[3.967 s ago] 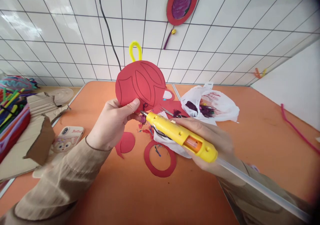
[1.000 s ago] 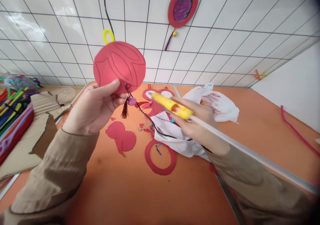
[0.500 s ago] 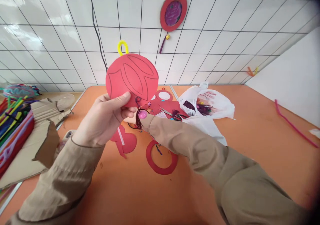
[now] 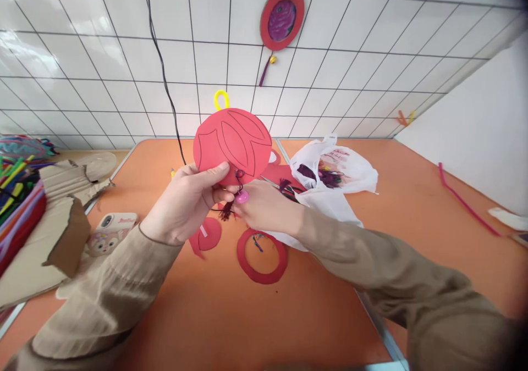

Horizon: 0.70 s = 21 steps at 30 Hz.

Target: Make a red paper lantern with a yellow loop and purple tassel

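My left hand [image 4: 187, 203] is closed on a round red paper ornament [image 4: 231, 140], its thumb pressed flat on the near face. Curved leaf-like outlines are drawn on this face, and a yellow loop [image 4: 221, 100] stands up from the top edge. Below the disc hang a dark cord, a pink bead or bell [image 4: 241, 197] and a dark red tassel [image 4: 225, 211]. My right hand [image 4: 270, 206] is just behind and right of the bead, back of the hand toward me. Its fingers are mostly hidden, so what they hold, if anything, does not show.
A red paper ring [image 4: 264, 277] and red paper scraps [image 4: 210, 234] lie on the orange table. Behind are a white plastic bag [image 4: 358, 170] with tassels and part of some scissors. Left are a phone [image 4: 117, 221] and cardboard [image 4: 25, 255]. A similar ornament [image 4: 282, 18] hangs on the wall.
The ornament and my left hand have moved right and down in view. My right hand has drawn back, so its back now shows beside the bead. The phone has come into fuller view.
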Motion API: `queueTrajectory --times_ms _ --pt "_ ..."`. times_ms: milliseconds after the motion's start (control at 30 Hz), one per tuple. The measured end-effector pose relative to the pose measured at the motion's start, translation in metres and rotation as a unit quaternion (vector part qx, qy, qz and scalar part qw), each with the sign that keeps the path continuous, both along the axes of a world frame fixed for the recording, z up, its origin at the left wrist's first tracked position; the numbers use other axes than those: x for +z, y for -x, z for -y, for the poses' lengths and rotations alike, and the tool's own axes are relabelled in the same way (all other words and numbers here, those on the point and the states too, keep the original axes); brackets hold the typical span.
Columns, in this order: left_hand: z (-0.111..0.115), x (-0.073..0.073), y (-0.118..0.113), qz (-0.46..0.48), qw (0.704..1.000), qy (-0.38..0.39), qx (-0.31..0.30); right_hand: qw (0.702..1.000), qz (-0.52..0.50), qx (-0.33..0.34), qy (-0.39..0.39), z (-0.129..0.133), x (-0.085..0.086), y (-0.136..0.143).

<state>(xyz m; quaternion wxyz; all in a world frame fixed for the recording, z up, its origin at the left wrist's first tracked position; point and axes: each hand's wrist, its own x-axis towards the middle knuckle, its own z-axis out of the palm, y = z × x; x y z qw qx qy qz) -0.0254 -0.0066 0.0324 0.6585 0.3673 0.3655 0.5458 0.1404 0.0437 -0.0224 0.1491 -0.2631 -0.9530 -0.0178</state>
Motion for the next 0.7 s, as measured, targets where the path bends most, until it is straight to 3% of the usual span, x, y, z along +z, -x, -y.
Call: queueTrajectory --times_ms 133,233,300,467,700 --pt "-0.002 0.0 -0.013 0.009 1.0 0.001 -0.002 0.993 -0.099 -0.051 0.044 0.023 0.026 -0.049" --pt "-0.004 0.001 -0.026 0.0 1.0 -0.012 0.0 0.955 -0.293 -0.045 0.001 0.038 0.039 -0.067" --pt "-0.006 0.0 -0.035 -0.006 1.0 -0.021 -0.003 0.93 -0.364 -0.048 -0.034 0.044 0.043 -0.068" --pt "-0.011 -0.008 -0.049 -0.001 1.0 -0.021 -0.015 0.927 -0.357 -0.068 -0.089 0.042 0.038 -0.06" --pt "-0.013 -0.02 -0.052 -0.016 1.0 -0.009 -0.001 0.933 -0.339 -0.108 -0.056 0.033 0.022 -0.056"
